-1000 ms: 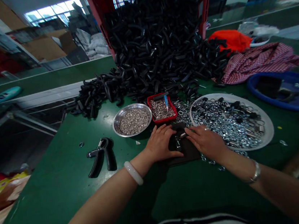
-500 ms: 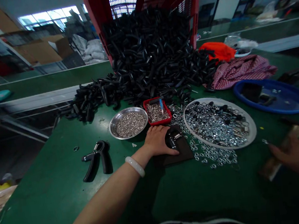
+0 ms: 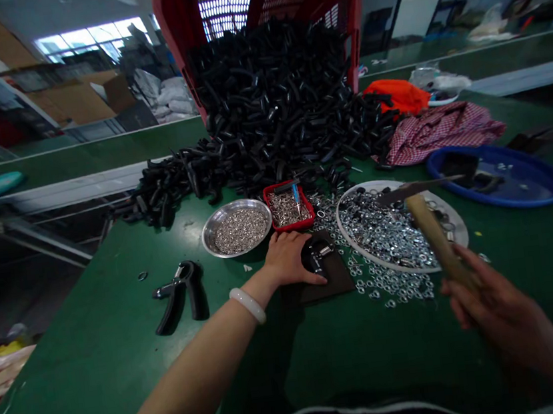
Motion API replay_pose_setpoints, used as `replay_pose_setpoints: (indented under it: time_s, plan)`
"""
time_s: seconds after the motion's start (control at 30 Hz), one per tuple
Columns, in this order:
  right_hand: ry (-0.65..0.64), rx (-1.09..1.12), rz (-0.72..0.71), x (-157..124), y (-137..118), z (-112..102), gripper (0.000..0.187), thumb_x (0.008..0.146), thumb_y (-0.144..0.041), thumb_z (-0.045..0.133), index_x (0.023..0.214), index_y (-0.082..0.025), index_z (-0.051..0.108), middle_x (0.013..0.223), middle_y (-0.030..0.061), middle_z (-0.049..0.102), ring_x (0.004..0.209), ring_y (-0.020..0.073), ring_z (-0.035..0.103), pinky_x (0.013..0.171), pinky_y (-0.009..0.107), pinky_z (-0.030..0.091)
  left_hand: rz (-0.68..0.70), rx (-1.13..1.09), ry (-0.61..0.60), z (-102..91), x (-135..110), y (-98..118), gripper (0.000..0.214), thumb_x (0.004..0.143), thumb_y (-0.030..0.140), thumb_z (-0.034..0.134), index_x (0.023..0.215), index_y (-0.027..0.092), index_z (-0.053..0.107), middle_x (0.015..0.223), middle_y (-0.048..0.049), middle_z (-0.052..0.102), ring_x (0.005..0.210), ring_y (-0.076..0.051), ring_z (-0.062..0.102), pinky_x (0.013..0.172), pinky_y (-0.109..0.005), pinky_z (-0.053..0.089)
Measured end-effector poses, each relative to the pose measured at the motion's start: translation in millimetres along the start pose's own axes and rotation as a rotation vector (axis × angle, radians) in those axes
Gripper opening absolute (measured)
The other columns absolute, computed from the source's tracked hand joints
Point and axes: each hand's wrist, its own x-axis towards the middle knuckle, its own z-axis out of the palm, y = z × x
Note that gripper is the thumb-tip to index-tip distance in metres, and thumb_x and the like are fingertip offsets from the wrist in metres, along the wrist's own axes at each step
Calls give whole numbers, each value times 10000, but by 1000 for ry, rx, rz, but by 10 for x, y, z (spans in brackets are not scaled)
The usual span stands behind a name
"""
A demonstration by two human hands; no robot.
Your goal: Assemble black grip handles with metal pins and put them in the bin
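My left hand (image 3: 289, 259), a white bangle at its wrist, rests on the dark square pad (image 3: 340, 278). Its fingers and thumb curl round a black hand grip strengthener (image 3: 318, 253) with a metal spring, much of it covered by the hand. My right hand (image 3: 503, 307) is closed on the wooden handle of a hammer (image 3: 433, 231), held raised so that its dark, thin head shows over the white tray of nuts (image 3: 346, 235). Another hand grip strengthener (image 3: 181, 294), with black handles and a spring, lies on the table to the left.
A metal bowl (image 3: 206, 241) and a red box (image 3: 311, 219) hold small metal parts. Loose nuts (image 3: 398, 291) lie beside the tray. Behind, black handles (image 3: 275, 113) spill from a red crate (image 3: 357, 22). A blue tray (image 3: 537, 195) and checked cloth (image 3: 443, 131) are at the right.
My right hand has lifted the hammer off the table at the right and brought it up and left, over the tray's edge. My left hand keeps its hold on the pad.
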Motion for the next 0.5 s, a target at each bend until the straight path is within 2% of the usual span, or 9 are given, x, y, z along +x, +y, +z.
replay_pose_setpoints:
  time_s: [0.13, 0.2, 0.3, 0.37, 0.43, 0.5]
  plan:
    - [-123, -331, -498, 122, -268, 256, 520, 842, -316, 412, 1355, -284, 331, 958, 71, 656, 763, 223, 636, 634, 342, 543, 12, 0, 6, 12, -2, -16, 1031, 382, 788, 572, 1213, 190, 456, 1146, -96, 531, 1090, -309, 451, 1024, -494, 187]
    - [-185, -438, -600, 223, -329, 312, 509, 853, -265, 370, 1360, -281, 330, 950, 71, 651, 733, 203, 632, 618, 326, 535, 12, 2, 21, 22, -4, -25, 1042, 364, 794, 572, 1192, 172, 465, 1134, -106, 535, 1092, -313, 450, 1030, -494, 175]
    - [-297, -497, -609, 342, -400, 292, 527, 854, -238, 360, 1377, -263, 302, 812, 53, 650, 602, 170, 609, 553, 295, 522, 4, -17, 26, 35, -3, -38, 1047, 343, 804, 568, 1170, 168, 474, 1126, -105, 541, 1089, -307, 451, 1033, -500, 162]
    - [-329, -456, -613, 369, -448, 235, 526, 852, -249, 375, 1374, -270, 308, 869, 58, 658, 678, 184, 626, 611, 313, 532, 4, -29, 16, 38, 3, -49, 1056, 339, 810, 562, 1172, 168, 475, 1131, -104, 541, 1090, -305, 447, 1033, -511, 154]
    - [-280, -391, -589, 346, -488, 177, 511, 847, -281, 402, 1354, -285, 345, 989, 65, 651, 791, 211, 633, 673, 342, 535, 13, -35, 2, 31, 10, -59, 1068, 351, 813, 555, 1201, 174, 459, 1153, -102, 533, 1098, -308, 439, 1031, -532, 139]
    - [-160, -310, -464, 284, -494, 132, 512, 830, -335, 445, 1334, -283, 376, 1030, 71, 642, 787, 224, 637, 654, 352, 544, 24, -30, -20, 14, 7, -61, 1074, 378, 810, 550, 1246, 190, 426, 1200, -101, 510, 1120, -316, 421, 1029, -556, 114]
